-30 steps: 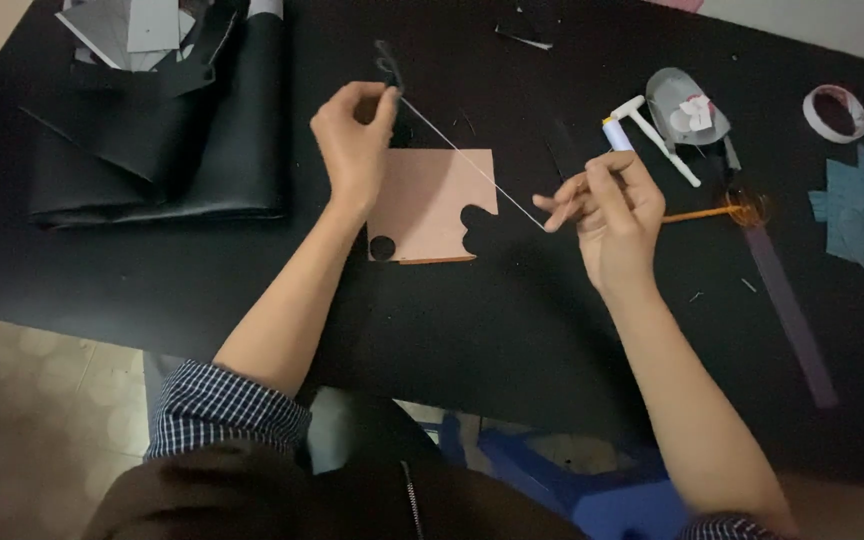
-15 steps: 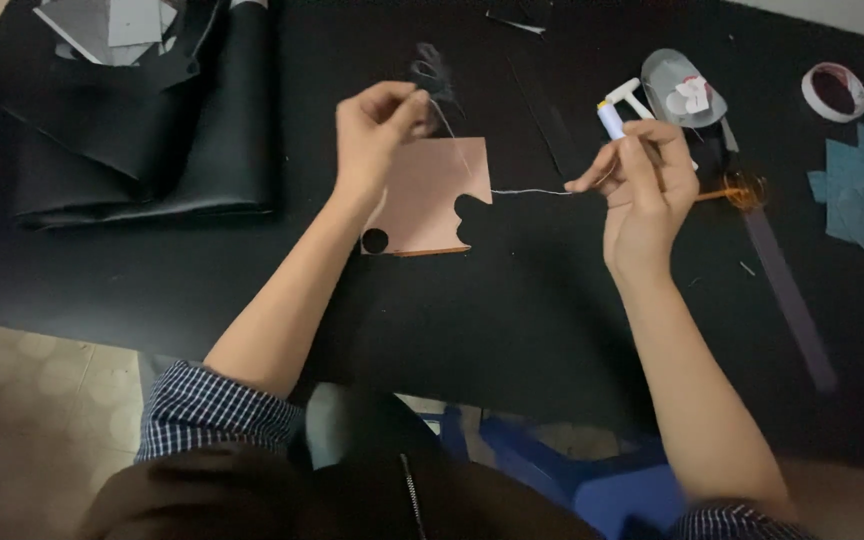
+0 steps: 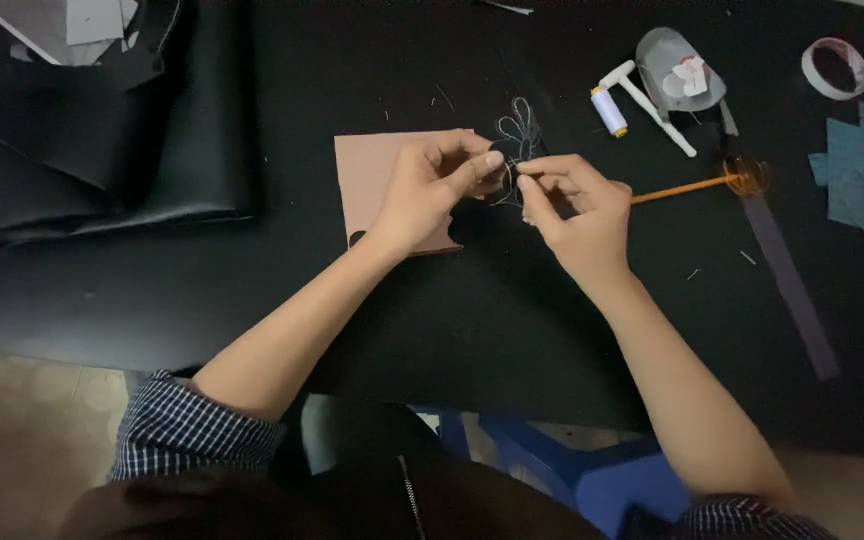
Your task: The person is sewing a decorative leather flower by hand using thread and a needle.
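Note:
My left hand (image 3: 432, 190) rests over a tan leather piece (image 3: 370, 180) on the black table and pinches a small dark piece between thumb and forefinger. My right hand (image 3: 577, 205) meets it fingertip to fingertip, pinching a thin pale thread (image 3: 520, 125) that loops up just above both hands. Whether a needle is in the fingers is too small to tell.
Folded black leather sheets (image 3: 102, 130) lie at the left. To the right are a white thread spool (image 3: 609, 108), a white tool (image 3: 650, 105), an orange-handled tool (image 3: 687, 186), a grey strip (image 3: 790, 285), a tape roll (image 3: 836, 67) and teal scraps (image 3: 862, 165). A blue stool (image 3: 572, 465) stands below the table edge.
My right hand has come left, from holding the thread stretched out, to meet my left hand. The thread now hangs in loops above the fingers.

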